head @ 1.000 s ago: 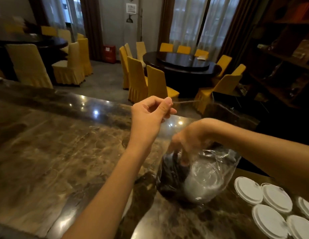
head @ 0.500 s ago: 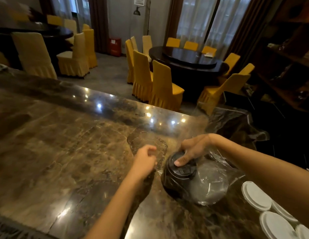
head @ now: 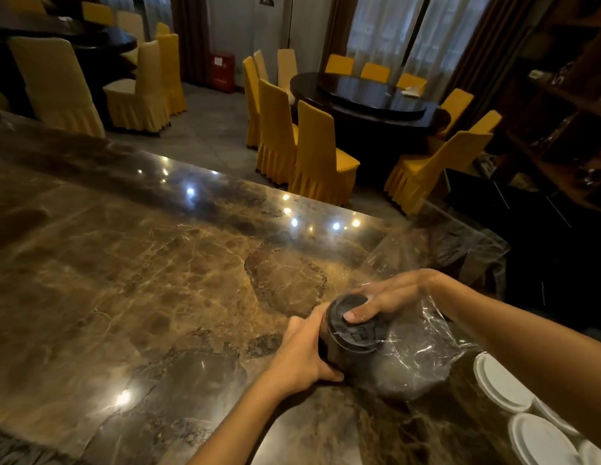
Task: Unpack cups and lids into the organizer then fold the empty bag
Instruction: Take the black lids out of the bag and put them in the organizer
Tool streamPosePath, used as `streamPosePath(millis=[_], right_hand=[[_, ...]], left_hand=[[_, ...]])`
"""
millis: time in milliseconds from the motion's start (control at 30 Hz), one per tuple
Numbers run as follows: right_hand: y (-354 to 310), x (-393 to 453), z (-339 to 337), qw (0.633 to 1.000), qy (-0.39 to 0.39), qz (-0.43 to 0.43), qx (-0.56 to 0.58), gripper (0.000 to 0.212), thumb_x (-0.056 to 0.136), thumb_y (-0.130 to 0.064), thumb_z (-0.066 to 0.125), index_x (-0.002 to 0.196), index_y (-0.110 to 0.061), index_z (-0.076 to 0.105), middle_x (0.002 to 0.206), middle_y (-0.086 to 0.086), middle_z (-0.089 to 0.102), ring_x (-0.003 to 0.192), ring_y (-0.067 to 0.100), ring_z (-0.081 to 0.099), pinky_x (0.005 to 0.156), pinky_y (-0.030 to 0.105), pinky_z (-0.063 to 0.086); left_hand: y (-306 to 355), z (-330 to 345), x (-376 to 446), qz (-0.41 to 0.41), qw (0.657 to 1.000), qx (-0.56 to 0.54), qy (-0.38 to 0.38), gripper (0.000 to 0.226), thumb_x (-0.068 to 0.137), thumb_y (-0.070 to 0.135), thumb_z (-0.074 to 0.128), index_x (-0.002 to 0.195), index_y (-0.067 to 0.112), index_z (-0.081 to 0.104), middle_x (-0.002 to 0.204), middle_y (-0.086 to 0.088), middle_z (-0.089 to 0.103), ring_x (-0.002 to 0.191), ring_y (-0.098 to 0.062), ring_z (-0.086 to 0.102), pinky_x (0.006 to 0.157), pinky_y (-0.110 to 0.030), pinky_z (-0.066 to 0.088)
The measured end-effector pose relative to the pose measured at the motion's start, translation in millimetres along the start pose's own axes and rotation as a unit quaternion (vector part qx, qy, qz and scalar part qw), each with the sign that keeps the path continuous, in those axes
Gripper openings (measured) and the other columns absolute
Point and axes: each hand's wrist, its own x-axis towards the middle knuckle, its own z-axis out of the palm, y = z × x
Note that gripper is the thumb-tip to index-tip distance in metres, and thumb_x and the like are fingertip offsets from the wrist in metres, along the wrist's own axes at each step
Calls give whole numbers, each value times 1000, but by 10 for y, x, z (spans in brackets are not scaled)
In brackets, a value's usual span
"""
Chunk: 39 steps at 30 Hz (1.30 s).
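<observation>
A stack of black lids [head: 354, 333] pokes out of a clear plastic bag [head: 416, 360] lying on the brown marble counter [head: 141, 280]. My left hand [head: 302, 357] wraps around the left side of the stack, fingers underneath it. From the right, my right hand [head: 386, 297] reaches through the bag's mouth and rests its fingers on the top lid. Loose bag film [head: 460, 250] trails back to the right behind my wrist.
Several white lids [head: 504, 384] sit in a group at the lower right of the counter. Beyond the counter's far edge stand yellow-covered chairs [head: 319, 152] and a dark round table [head: 369, 95]. Dark wooden shelves [head: 561, 105] line the right wall.
My left hand dropped from holding up a thin strip, came down to the counter and closed around the black stack. My right hand stayed on the stack; the bag film fell back.
</observation>
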Motion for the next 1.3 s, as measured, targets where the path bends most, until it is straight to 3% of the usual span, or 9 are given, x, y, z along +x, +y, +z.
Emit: streamPosePath(millis=[267, 400, 567, 700, 900, 1000, 1067, 1133, 1300], right_hand=[[85, 52, 35, 997, -10, -24, 73, 43, 80, -56, 65, 118, -37, 60, 131, 6, 63, 119, 26, 63, 104, 48, 50], [136, 29, 48, 986, -33, -35, 160, 32, 88, -40, 65, 118, -32, 64, 132, 9, 64, 125, 34, 58, 105, 48, 48], [164, 5, 88, 981, -84, -34, 169, 52, 95, -30, 55, 139, -2, 48, 143, 30, 50, 133, 51, 45, 114, 64, 30], [86, 7, 90, 979, -107, -40, 170, 51, 97, -21, 51, 142, 2, 42, 143, 34, 47, 130, 56, 44, 111, 69, 31], [56, -13, 115, 976, -119, -56, 174, 46, 102, -6, 44, 145, 7, 36, 147, 35, 43, 136, 53, 38, 116, 64, 26], [82, -55, 87, 967, -151, -56, 198, 29, 101, -4, 43, 127, -7, 56, 134, 9, 65, 124, 23, 60, 103, 35, 50], [106, -115, 52, 969, -37, -10, 244, 27, 81, -20, 73, 105, -18, 62, 139, 8, 61, 110, 12, 64, 79, 15, 55], [156, -155, 34, 966, 48, 13, 255, 49, 54, -35, 84, 97, -21, 63, 148, 15, 50, 88, 3, 65, 70, 12, 54], [159, -195, 62, 956, 36, -13, 290, 62, 40, -38, 90, 93, -22, 63, 146, 16, 49, 64, -8, 69, 62, 10, 52]], left_hand=[[-92, 97, -28, 22, 999, 15, 46, 120, 45, 49, 89, 140, 66, 16, 138, 15, 45, 126, -11, 34, 103, -36, 37], [-89, 106, -49, 43, 997, 34, 47, 118, 46, 55, 88, 136, 71, 13, 131, 35, 44, 121, -6, 39, 102, -34, 32], [-110, 138, -72, 89, 992, 50, 70, 116, 48, 57, 89, 142, 64, 21, 136, 42, 43, 127, 1, 42, 105, -32, 35], [-113, 154, -61, 104, 991, 38, 81, 116, 50, 54, 91, 145, 57, 25, 142, 37, 43, 133, 5, 40, 109, -38, 36], [-183, 55, -80, 98, 995, 13, 10, 120, 55, 46, 92, 151, 52, 21, 150, 31, 37, 140, -3, 36, 113, -47, 36], [-198, 6, -94, 95, 995, -8, -13, 111, 64, 31, 90, 151, 50, 23, 148, 30, 42, 138, 2, 39, 113, -36, 39], [-216, 14, -124, 92, 995, -23, 17, 92, 79, 15, 79, 148, 51, 30, 131, 31, 57, 122, 9, 53, 102, -17, 45], [-224, 26, -165, 80, 993, -27, 85, 84, 84, -6, 63, 140, 53, 42, 110, 29, 67, 104, 10, 62, 90, -12, 49], [-169, 89, -186, 46, 980, -20, 192, 54, 78, -17, 65, 86, 37, 65, 71, 22, 61, 68, 7, 56, 62, -14, 45]])
